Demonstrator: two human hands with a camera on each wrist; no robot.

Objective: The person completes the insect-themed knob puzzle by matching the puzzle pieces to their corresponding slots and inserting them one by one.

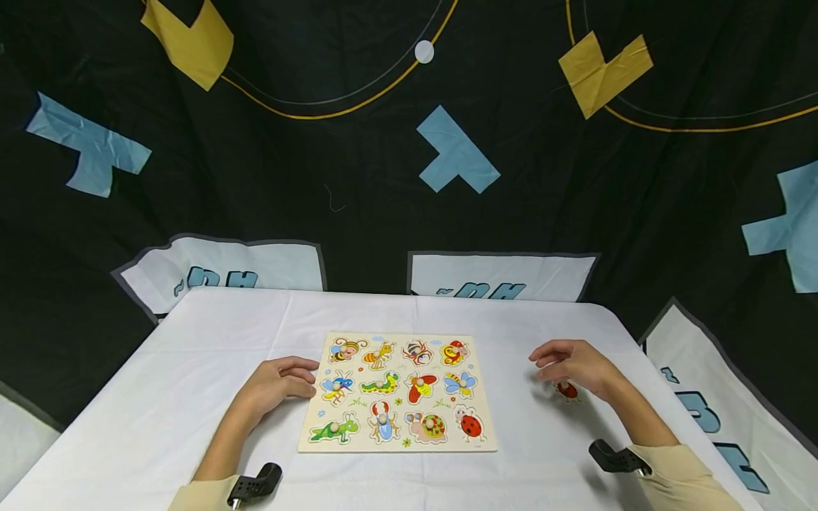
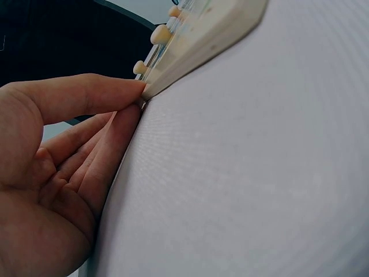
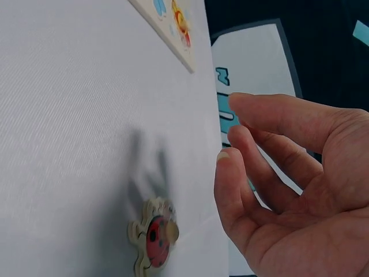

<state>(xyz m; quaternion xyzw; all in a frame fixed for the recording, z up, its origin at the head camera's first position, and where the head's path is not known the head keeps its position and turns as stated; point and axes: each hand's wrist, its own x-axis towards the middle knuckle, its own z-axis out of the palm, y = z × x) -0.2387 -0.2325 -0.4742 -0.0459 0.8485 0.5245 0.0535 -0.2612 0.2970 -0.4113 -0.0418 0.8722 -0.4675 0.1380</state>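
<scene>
A wooden peg puzzle board (image 1: 354, 446) with several coloured insect pieces lies flat on the table. My left hand (image 1: 279, 387) rests beside its left edge, and in the left wrist view the thumb and fingertips touch the board's edge (image 2: 213, 49). My right hand (image 1: 578, 365) hovers over the table to the right of the board, fingers loosely bent and holding nothing. Below it a red ladybug piece (image 1: 567, 390), partly hidden by the hand, lies on the cloth; its round wooden knob (image 3: 172, 232) shows in the right wrist view. The board's ladybug spot (image 1: 470, 424) shows a picture without a knob.
White cloth (image 1: 211, 355) covers the table. Behind it hangs a black curtain (image 1: 307, 184) with blue and yellow shapes. A black wrist strap device (image 1: 255, 484) sits on the left forearm, another device (image 1: 616, 458) on the right.
</scene>
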